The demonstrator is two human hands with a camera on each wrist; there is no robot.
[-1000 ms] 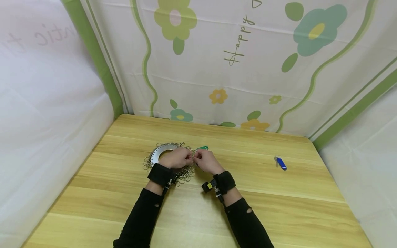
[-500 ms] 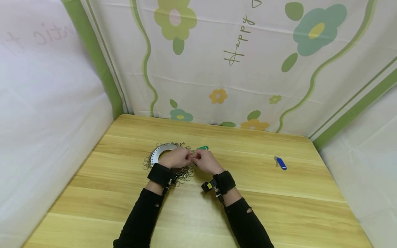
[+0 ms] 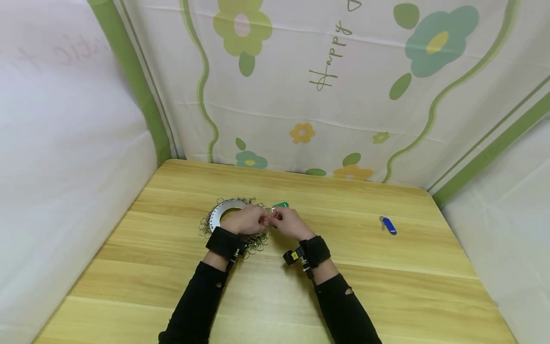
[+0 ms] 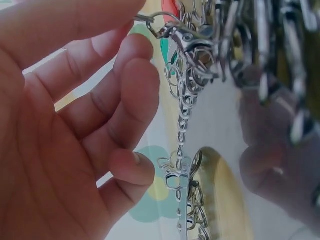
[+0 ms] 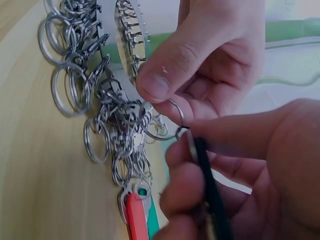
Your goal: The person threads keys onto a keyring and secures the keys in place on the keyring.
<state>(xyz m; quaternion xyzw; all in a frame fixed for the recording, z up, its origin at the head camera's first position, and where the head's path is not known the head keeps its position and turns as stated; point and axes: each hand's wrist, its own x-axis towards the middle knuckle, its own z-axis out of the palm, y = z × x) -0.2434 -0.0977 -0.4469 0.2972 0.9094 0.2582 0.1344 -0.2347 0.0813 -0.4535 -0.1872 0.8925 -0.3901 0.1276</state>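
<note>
Both hands meet over a metal disc [image 3: 223, 210] hung all round with key rings, which lies on the desk [image 3: 386, 286] nearer its far edge and left of the middle. The left hand [image 3: 246, 220] rests over the disc's right part; in the right wrist view its thumb and forefinger pinch a single ring [image 5: 170, 122] at the edge of the cluster, the other fingers curled loosely behind. The right hand [image 3: 292, 223], just beside it and touching fingertip to fingertip, pinches a thin black piece [image 5: 212, 195] with a short metal tip that meets this ring. Whether the tip is already through the ring cannot be told.

Below the pinched ring the loose rings [image 5: 100, 100] lie heaped on the wood, and among them a red tag [image 5: 136, 215] with a green one under it. In the head view a green tag [image 3: 281, 205] shows just beyond the right hand's fingers.

A blue key fob [image 3: 388, 225] lies well apart, towards the desk's right edge. Black wristbands with small cameras sit on both wrists, above black sleeves. A flowered cloth hangs behind the far edge.
</note>
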